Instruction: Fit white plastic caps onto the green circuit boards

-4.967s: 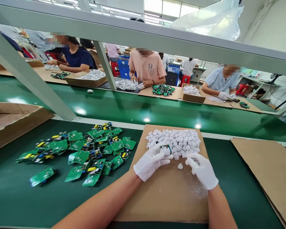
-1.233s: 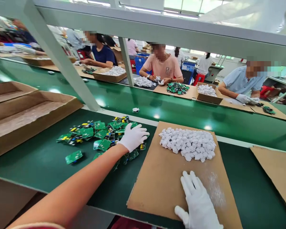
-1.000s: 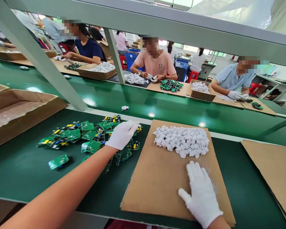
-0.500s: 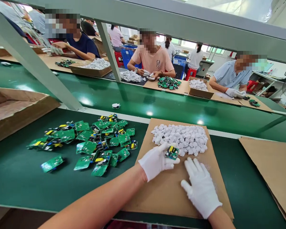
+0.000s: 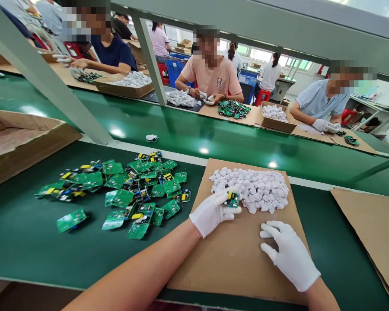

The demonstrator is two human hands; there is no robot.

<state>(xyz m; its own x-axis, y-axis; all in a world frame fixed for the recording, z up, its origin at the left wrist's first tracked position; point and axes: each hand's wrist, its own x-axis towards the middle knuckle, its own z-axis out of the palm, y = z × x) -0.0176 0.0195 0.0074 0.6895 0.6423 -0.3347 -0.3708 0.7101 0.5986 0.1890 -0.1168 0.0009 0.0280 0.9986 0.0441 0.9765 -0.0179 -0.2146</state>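
Note:
My left hand (image 5: 214, 211), in a white glove, grips a small green circuit board (image 5: 232, 199) with a yellow component on it. The board is held close to the near left edge of a heap of small white pieces (image 5: 254, 188). Both heap and hands are over a flat cardboard sheet (image 5: 227, 263). My right hand (image 5: 287, 250), also gloved in white, is above the sheet's right side with fingers slightly bent and apart, holding nothing. To the left, many loose green circuit boards (image 5: 145, 190) lie piled on the dark green table.
An open cardboard box (image 5: 35, 151) stands at the left, and folded cardboard (image 5: 369, 229) lies at the right. Beyond runs a green conveyor belt (image 5: 181, 134) carrying a white-topped piece (image 5: 152, 138). Co-workers sit across it; a slanted metal post (image 5: 52, 73) rises at the left.
My right hand has drawn back to the right, away from the white heap, its fingers bending. My left hand keeps the circuit board, turned slightly. On the belt, the white-topped piece has shifted left.

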